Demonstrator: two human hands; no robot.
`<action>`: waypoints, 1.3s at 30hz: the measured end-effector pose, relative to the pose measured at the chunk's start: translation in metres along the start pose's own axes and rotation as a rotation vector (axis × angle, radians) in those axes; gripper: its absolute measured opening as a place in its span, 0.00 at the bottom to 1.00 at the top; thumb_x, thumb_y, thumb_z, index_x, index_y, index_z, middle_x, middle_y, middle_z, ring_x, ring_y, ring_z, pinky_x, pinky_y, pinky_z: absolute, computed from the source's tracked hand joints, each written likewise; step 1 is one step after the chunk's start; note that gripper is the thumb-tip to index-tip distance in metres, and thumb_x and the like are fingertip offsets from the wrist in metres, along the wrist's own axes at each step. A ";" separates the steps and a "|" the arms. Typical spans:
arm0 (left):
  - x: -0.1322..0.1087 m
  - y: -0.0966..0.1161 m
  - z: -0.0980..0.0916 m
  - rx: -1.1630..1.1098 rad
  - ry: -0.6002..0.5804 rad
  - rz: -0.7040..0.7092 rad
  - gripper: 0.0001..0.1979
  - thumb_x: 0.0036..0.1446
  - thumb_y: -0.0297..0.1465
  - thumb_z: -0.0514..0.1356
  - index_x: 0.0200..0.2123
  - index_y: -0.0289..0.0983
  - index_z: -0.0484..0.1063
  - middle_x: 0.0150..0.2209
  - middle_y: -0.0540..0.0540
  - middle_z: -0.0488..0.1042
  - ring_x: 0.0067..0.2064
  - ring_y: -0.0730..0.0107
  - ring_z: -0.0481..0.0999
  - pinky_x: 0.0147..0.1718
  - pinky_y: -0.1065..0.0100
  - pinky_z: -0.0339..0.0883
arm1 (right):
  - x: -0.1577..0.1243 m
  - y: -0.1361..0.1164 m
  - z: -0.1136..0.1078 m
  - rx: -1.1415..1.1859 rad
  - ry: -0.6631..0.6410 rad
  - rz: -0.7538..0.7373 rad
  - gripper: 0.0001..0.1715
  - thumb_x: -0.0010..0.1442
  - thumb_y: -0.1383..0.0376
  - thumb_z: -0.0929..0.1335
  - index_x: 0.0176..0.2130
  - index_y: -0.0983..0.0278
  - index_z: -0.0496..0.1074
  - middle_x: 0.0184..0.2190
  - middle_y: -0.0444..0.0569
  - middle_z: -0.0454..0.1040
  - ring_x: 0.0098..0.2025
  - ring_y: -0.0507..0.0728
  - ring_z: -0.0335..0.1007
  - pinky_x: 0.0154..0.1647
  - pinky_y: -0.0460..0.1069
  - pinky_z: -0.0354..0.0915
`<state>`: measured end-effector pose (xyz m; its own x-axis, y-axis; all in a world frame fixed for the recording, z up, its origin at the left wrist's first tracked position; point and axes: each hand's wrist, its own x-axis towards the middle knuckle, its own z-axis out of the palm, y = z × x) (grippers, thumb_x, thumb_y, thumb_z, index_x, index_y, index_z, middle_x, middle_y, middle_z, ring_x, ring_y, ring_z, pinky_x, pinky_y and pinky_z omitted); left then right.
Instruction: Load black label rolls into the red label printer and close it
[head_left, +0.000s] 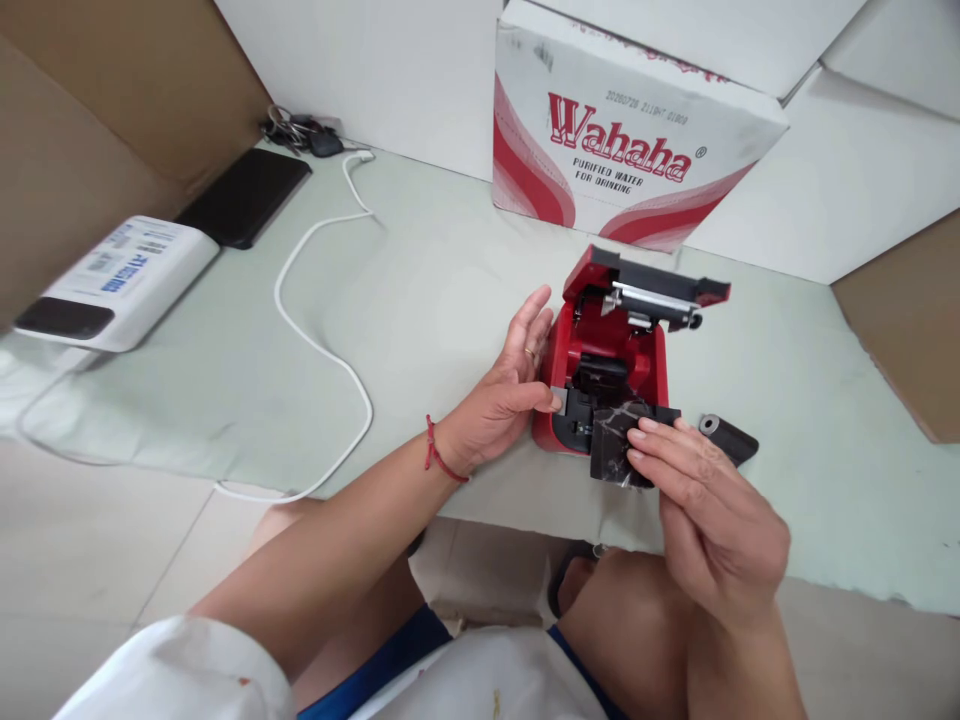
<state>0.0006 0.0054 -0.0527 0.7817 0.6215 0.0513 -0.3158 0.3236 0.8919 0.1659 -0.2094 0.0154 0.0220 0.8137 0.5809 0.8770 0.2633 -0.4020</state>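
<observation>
A small red label printer [553, 425] sits near the table's front edge with its lid [645, 285] raised. My left hand [517, 385] steadies its left side, fingers along the wall and thumb pressed on a grey tab at the front corner. A shiny, creased strip of black ribbon film [616, 455] comes out over the printer's front. The fingers of my right hand [712, 500] are on that film, with the thumb hidden beneath. Inside the red bay lies a black roll [600, 368]. Just right of the printer, a black roll with a grey core [729, 440] rests on the table.
Behind the printer stands a white and red water carton [630, 150]. At left are a white power bank [127, 285], a black phone [247, 195], keys [304, 130] and a white cable [300, 250]. Brown cardboard [907, 320] borders the pale green tablecloth [442, 260] at right.
</observation>
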 end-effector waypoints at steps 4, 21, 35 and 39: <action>-0.003 -0.001 0.010 -0.048 0.029 0.037 0.53 0.52 0.30 0.71 0.80 0.55 0.61 0.88 0.49 0.57 0.88 0.50 0.58 0.77 0.53 0.71 | 0.032 0.003 -0.014 0.045 0.017 0.222 0.20 0.77 0.70 0.69 0.57 0.55 0.88 0.54 0.51 0.92 0.49 0.63 0.93 0.54 0.60 0.87; -0.007 0.004 0.018 -0.083 0.087 -0.005 0.43 0.52 0.30 0.72 0.72 0.50 0.70 0.76 0.44 0.74 0.76 0.51 0.72 0.73 0.51 0.71 | 0.149 0.034 0.028 -0.474 -0.798 0.369 0.18 0.70 0.68 0.72 0.56 0.59 0.86 0.49 0.54 0.91 0.45 0.65 0.86 0.43 0.55 0.72; -0.010 0.011 0.023 0.057 0.405 0.026 0.14 0.38 0.29 0.59 0.33 0.42 0.76 0.37 0.49 0.78 0.42 0.64 0.75 0.42 0.62 0.69 | 0.059 0.083 -0.115 0.218 -0.370 0.802 0.30 0.65 0.37 0.82 0.53 0.54 0.91 0.48 0.58 0.92 0.45 0.66 0.91 0.40 0.52 0.82; -0.011 0.011 0.025 0.139 0.378 -0.026 0.03 0.33 0.31 0.54 0.18 0.42 0.63 0.21 0.53 0.60 0.28 0.70 0.58 0.31 0.64 0.51 | 0.055 0.090 -0.084 0.224 -0.696 0.817 0.39 0.63 0.31 0.79 0.53 0.58 0.90 0.50 0.57 0.92 0.51 0.68 0.90 0.54 0.59 0.85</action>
<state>0.0025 -0.0159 -0.0322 0.5277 0.8413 -0.1174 -0.2030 0.2591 0.9443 0.2863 -0.1840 0.0706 0.2192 0.8817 -0.4178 0.6124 -0.4577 -0.6446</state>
